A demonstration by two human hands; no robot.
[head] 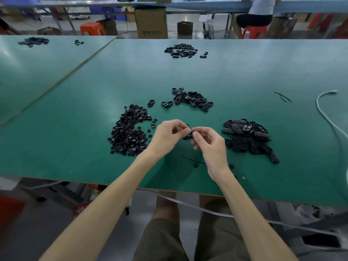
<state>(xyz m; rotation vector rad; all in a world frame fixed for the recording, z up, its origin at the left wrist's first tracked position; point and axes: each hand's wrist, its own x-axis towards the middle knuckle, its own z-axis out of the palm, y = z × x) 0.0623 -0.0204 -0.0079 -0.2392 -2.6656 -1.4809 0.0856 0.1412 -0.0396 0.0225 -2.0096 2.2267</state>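
Observation:
Both hands meet above the green table (244, 76) near its front edge. Between them is a small black oval plastic part (188, 136). My left hand (167, 135) pinches its left end with curled fingers, and my right hand (209, 141) pinches its right end between thumb and fingertips. A heap of small round black pieces (128, 132) lies just left of my left hand. To the right of my right hand sits a pile of black oval covers (248, 137). Beyond the hands is a looser group of oval shells (192, 99).
Another pile of black parts (180, 50) lies far back on the table, and one more (33, 41) on the adjoining table at left. A white cable (327, 117) runs along the right side. Black ties (282, 96) lie at right. A person sits on an orange stool (254, 32) behind.

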